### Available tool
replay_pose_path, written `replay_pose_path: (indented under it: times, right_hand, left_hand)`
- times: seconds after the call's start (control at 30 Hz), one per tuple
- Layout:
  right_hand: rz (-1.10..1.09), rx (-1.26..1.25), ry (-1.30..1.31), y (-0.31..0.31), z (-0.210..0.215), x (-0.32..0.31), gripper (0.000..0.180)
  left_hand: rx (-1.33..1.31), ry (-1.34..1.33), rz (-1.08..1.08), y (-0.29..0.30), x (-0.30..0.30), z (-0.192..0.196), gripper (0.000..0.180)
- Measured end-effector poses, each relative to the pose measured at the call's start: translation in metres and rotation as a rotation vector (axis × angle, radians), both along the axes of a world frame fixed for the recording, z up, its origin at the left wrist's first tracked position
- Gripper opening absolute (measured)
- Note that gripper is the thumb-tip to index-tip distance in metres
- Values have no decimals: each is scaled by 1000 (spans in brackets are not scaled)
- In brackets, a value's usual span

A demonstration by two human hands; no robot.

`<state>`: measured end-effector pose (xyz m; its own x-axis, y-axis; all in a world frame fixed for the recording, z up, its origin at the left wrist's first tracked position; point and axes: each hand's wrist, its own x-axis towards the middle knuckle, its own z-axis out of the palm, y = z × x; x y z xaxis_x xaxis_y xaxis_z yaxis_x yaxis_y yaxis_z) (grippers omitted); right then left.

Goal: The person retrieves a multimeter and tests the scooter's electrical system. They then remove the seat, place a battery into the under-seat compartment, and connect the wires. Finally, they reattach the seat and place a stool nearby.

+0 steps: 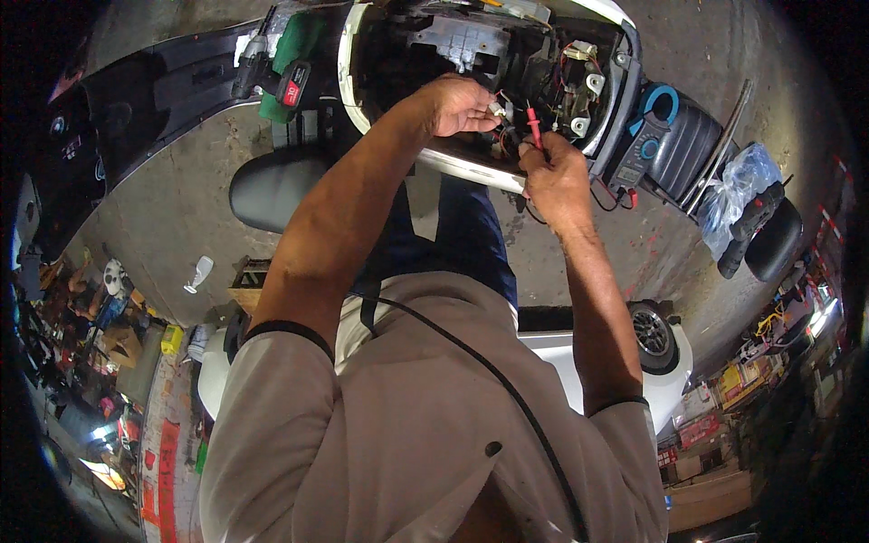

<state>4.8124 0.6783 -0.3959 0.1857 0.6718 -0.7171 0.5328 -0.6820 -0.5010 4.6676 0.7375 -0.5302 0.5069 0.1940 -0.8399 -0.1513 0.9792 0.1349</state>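
Leaned over an opened white scooter body (pixel 471 167), panel off, wires and plugs bare inside. Left hand (pixel 462 104) reached in and pinched a small white plug (pixel 497 109) — grip nearly closed on it, likely to keep it from wobbling. Right hand (pixel 554 176) wrapped tight around a red test probe (pixel 535 128), tip pointed up into the red wires (pixel 507 136) just beside the plug, held like a pencil so the tip could touch a tiny spot. Dark meter with a blue clamp (pixel 644 136) propped on the scooter's edge close by the right hand — probably set there so its face could be seen. Green and black power drill (pixel 281 72) parked up at the left, well apart from both hands. Clear plastic bag (pixel 738 185) off at the right.
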Motion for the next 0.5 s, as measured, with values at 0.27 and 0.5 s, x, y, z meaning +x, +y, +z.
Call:
replay_pose_path:
  times: [0.27,0.5]
  right_hand:
    - [87,59,-103,0,3,-8,20]
    - [217,192,-273,-9,-4,-17,16]
  left_hand:
    - [32,-8,-18,-2,-1,4,10]
    - [38,27,104,-6,0,30,39]
